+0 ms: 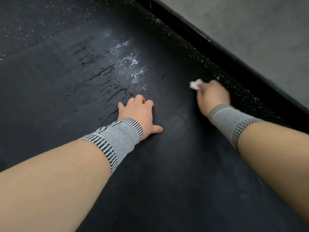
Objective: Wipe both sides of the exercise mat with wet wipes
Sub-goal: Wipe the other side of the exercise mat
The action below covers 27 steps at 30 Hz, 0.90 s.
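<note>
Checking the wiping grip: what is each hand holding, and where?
Right hand grips a bunched wet wipe by its near end; left hand holds nothing.

Dim, even light; glare on wet streaks (127, 64); right hand (212, 96) blurred

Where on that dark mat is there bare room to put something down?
The widest bare stretch of the mat lies near the camera, between the two forearms. Another lies far left, beyond the wet streaks. It is crowded mid-mat, where the left hand rests, and by the right edge, where the right hand holds the wipe.
</note>
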Tool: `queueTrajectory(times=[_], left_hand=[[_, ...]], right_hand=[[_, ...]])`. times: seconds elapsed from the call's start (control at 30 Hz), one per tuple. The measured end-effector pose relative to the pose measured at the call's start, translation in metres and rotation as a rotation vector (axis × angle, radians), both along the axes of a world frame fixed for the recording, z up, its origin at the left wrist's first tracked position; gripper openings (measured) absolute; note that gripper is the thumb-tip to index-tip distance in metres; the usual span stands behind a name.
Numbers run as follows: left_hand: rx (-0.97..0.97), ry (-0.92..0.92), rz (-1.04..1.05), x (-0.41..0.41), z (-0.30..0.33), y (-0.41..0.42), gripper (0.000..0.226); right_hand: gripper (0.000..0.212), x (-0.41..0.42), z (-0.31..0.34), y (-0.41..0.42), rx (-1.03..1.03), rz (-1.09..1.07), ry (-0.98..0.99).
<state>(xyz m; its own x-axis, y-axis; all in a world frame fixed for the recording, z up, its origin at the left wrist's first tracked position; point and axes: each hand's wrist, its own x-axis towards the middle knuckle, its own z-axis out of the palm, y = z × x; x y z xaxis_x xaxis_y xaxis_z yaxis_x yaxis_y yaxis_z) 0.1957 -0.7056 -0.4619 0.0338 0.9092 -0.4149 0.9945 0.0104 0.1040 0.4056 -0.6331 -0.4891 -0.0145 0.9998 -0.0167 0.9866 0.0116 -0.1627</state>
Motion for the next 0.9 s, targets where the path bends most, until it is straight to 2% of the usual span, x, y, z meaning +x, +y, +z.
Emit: queueTrajectory(times=[0.07, 0.13, 0.23, 0.3, 0.37, 0.47, 0.53, 0.57, 0.7, 0.73, 0.77, 0.8, 0.9], left_hand=[[0.007, -0.009, 0.004, -0.001, 0.000, 0.000, 0.086], [0.005, -0.014, 0.006, 0.000, 0.000, -0.002, 0.085], [-0.003, -0.008, -0.002, 0.000, 0.000, -0.003, 0.086], [-0.004, -0.010, 0.000, 0.000, 0.000, -0.003, 0.086], [-0.007, -0.014, 0.004, 0.000, 0.000, -0.003, 0.085], [-0.006, -0.024, 0.008, 0.001, 0.000, -0.004, 0.084], [-0.004, -0.029, 0.008, 0.000, -0.001, -0.004, 0.083], [-0.008, -0.029, 0.007, 0.000, -0.001, -0.004, 0.083], [-0.003, -0.018, -0.005, 0.000, -0.002, -0.004, 0.083], [-0.002, -0.019, -0.006, -0.001, -0.003, -0.004, 0.083], [0.001, -0.024, -0.004, -0.001, -0.003, -0.004, 0.083], [0.004, -0.030, 0.000, -0.001, -0.003, -0.004, 0.083], [0.015, -0.045, 0.005, -0.002, -0.004, -0.005, 0.083]], right_hand=[[0.030, -0.011, 0.001, -0.023, -0.008, 0.268, 0.029], [0.031, -0.006, 0.001, -0.019, 0.044, 0.357, -0.029], [0.033, 0.013, -0.003, 0.012, 0.110, 0.108, -0.165], [0.033, 0.017, -0.008, 0.027, 0.091, -0.136, -0.090], [0.032, 0.005, -0.012, 0.026, 0.061, -0.172, 0.028], [0.029, -0.011, -0.014, 0.003, 0.032, 0.206, 0.053], [0.029, -0.007, -0.009, 0.003, 0.038, 0.353, -0.002], [0.029, -0.004, -0.007, 0.012, 0.050, 0.307, -0.022], [0.037, 0.007, -0.006, 0.049, -0.056, -0.226, -0.009], [0.037, 0.000, -0.008, 0.047, -0.055, -0.260, 0.016], [0.034, -0.009, -0.009, 0.040, -0.030, -0.235, 0.054], [0.030, -0.019, -0.011, 0.028, 0.006, -0.119, 0.066], [0.028, -0.032, -0.010, -0.008, 0.044, 0.322, 0.042]])
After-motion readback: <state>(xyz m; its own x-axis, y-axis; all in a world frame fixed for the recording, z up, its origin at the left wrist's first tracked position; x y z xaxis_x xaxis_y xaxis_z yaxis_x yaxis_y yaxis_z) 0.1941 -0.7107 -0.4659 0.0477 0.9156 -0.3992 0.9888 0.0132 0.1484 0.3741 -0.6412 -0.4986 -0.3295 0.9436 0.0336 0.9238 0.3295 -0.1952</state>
